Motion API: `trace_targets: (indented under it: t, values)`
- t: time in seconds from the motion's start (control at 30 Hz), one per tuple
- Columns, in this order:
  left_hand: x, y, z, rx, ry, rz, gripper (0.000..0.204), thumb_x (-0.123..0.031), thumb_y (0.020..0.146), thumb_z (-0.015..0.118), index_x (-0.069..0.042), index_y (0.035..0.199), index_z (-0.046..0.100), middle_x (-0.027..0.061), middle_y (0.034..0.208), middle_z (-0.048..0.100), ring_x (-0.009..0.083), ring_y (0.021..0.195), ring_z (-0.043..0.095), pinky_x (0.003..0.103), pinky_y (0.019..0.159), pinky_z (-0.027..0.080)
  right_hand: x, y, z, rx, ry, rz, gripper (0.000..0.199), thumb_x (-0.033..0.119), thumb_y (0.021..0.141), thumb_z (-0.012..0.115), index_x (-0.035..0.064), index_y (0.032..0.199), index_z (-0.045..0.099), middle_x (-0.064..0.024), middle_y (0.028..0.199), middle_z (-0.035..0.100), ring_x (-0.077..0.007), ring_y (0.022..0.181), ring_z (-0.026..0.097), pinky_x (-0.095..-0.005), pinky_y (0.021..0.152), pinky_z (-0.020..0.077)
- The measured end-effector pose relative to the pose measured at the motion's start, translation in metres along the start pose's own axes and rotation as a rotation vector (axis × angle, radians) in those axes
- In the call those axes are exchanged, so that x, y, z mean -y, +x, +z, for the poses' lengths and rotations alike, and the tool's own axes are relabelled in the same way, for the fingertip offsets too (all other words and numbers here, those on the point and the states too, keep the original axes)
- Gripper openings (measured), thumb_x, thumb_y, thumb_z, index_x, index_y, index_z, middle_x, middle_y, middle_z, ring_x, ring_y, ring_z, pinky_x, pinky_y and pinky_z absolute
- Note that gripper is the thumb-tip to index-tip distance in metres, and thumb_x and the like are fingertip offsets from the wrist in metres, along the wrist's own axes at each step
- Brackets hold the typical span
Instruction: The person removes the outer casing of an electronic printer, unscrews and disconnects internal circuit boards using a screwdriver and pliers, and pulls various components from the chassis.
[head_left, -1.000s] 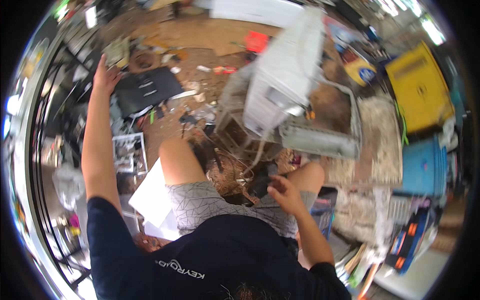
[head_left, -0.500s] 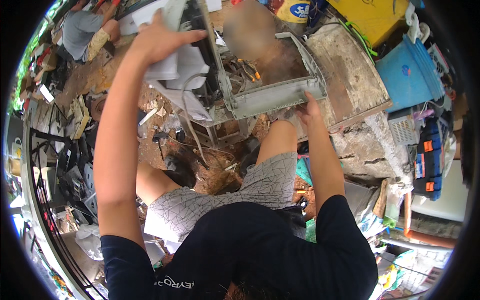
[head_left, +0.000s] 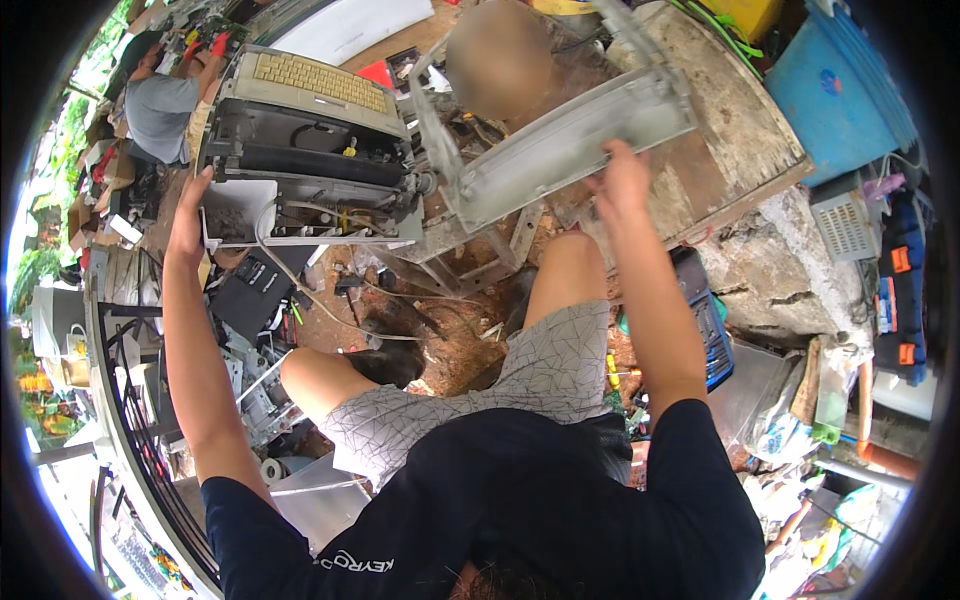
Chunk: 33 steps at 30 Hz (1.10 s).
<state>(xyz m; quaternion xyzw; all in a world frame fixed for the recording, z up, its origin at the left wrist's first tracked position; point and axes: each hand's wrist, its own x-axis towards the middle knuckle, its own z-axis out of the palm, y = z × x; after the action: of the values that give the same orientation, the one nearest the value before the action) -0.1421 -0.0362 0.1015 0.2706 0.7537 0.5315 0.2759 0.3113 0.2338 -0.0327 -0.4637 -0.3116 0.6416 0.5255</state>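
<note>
An opened electric typewriter (head_left: 330, 160) lies to the left in front of me, its beige keyboard (head_left: 325, 82) on the far side and its black roller (head_left: 310, 162) and inner parts exposed. My left hand (head_left: 186, 225) grips the near left corner of its casing, thumb along the side; some fingers are hidden. To the right, my right hand (head_left: 625, 180) holds the near edge of a grey plastic cover frame (head_left: 580, 140), which is tilted and smeared by motion. A grey cable (head_left: 310, 290) trails from the typewriter towards the ground.
A worn wooden board (head_left: 730, 160) lies to the right, with a blue bin (head_left: 840, 100) beyond it. Another person (head_left: 170, 105) sits at the far left. An opened blue tool case (head_left: 715, 340) and scattered scrap lie around my legs.
The typewriter has gone from standing tilted up to lying with its keyboard upward. My left hand has come down to its near left corner. The cover frame has shifted right and tilted.
</note>
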Motion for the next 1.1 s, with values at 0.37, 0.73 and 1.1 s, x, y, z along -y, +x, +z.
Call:
trace_targets:
  t: [0.37, 0.73, 1.1]
  values:
    - [0.066, 0.007, -0.049, -0.054, -0.217, -0.088, 0.075, -0.053, 0.083, 0.062, -0.010, 0.142, 0.044, 0.0083, 0.132, 0.052, 0.0225, 0.116, 0.052, 0.037, 0.105, 0.036, 0.085, -0.011, -0.071, 0.130, 0.170, -0.007, 0.032, 0.019, 0.091, 0.056, 0.0044, 0.118, 0.055, -0.0108, 0.115, 0.064, -0.0259, 0.105, 0.062, -0.0434, 0.086, 0.0535]
    - [0.066, -0.014, -0.039, 0.036, -0.178, 0.125, 0.070, -0.046, 0.089, 0.056, -0.009, 0.146, 0.039, 0.0079, 0.132, 0.053, 0.0201, 0.118, 0.054, 0.037, 0.100, 0.042, 0.073, -0.058, -0.120, 0.113, 0.247, -0.066, 0.035, 0.019, 0.090, 0.055, -0.0007, 0.119, 0.054, -0.0137, 0.115, 0.064, -0.0281, 0.101, 0.065, -0.0434, 0.081, 0.0579]
    - [0.136, 0.022, -0.093, 0.032, -0.445, -0.186, 0.066, -0.057, 0.082, 0.059, -0.003, 0.120, 0.059, 0.0136, 0.110, 0.066, 0.0285, 0.098, 0.065, 0.041, 0.089, 0.051, 0.077, -0.071, -0.114, 0.040, 0.226, -0.105, 0.035, 0.019, 0.091, 0.054, 0.0016, 0.122, 0.055, -0.0127, 0.120, 0.063, -0.0274, 0.106, 0.064, -0.0425, 0.085, 0.0573]
